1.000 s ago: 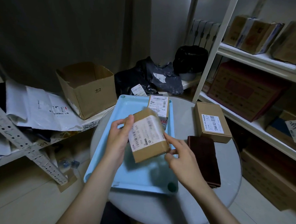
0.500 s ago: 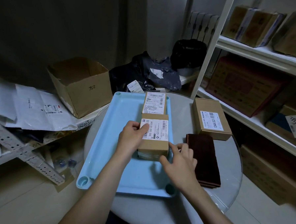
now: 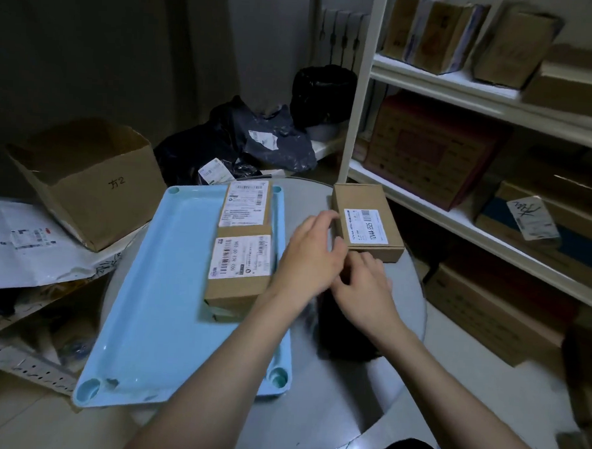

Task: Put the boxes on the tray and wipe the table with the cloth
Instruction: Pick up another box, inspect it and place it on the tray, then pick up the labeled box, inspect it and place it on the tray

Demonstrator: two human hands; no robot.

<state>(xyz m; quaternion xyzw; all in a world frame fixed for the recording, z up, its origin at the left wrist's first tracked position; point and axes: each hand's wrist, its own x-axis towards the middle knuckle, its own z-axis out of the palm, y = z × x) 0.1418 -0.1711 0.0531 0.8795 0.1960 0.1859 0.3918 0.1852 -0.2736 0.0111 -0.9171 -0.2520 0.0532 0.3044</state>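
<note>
Two labelled cardboard boxes lie end to end along the right side of the light blue tray [image 3: 154, 285]: a far box [image 3: 246, 204] and a near box [image 3: 239, 269]. A third cardboard box [image 3: 366, 221] with a white label sits on the round grey table [image 3: 329, 408], right of the tray. My left hand [image 3: 311, 256] reaches across toward this box, its fingertips at the box's left edge. My right hand [image 3: 363, 289] hovers just in front of the box with relaxed fingers, holding nothing. The dark brown cloth [image 3: 343, 336] lies folded under my right wrist, mostly hidden.
An open carton [image 3: 87, 182] stands on a low shelf at the left, beside white mailer bags [image 3: 22, 244]. Dark parcel bags [image 3: 244, 146] pile behind the table. A white shelving unit [image 3: 472, 96] with several boxes fills the right side.
The box both hands held over the tray now lies on it in front of the first box. Both hands have let go and moved right toward the third box.
</note>
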